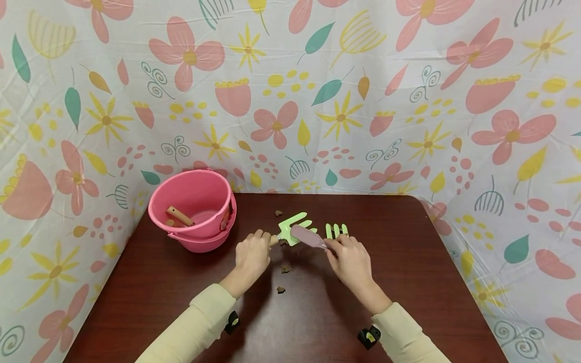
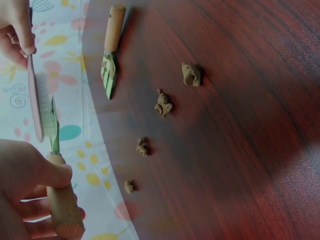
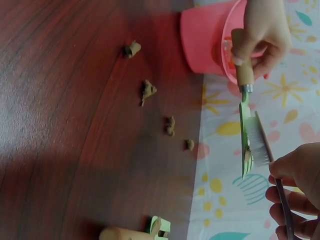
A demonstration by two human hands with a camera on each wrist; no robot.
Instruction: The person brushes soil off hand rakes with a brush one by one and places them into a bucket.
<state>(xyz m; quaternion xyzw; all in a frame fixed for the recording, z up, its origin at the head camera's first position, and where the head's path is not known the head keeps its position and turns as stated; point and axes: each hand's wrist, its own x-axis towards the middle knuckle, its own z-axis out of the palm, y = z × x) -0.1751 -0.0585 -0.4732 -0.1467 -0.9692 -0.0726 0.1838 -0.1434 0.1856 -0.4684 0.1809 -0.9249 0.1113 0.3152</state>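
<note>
My left hand (image 1: 253, 254) grips the wooden handle of a small garden fork (image 1: 285, 231) with light green tines, held above the table. In my right hand (image 1: 350, 259) is a brush (image 1: 307, 236) with a mauve back. Its white bristles (image 3: 257, 142) touch the green face of the fork, where a bit of brown dirt (image 3: 248, 154) shows among the tines. Beside the right hand, a second green garden tool (image 1: 336, 230) lies on the table, its wooden handle (image 2: 115, 27) visible in the left wrist view. Several brown clumps (image 2: 191, 74) lie in a row below the hands.
A pink bucket (image 1: 188, 201) stands at the table's back left, with a wooden-handled tool (image 1: 180, 216) inside. The dark brown table (image 1: 408, 282) meets a flowered cloth (image 1: 290, 101) behind and at both sides.
</note>
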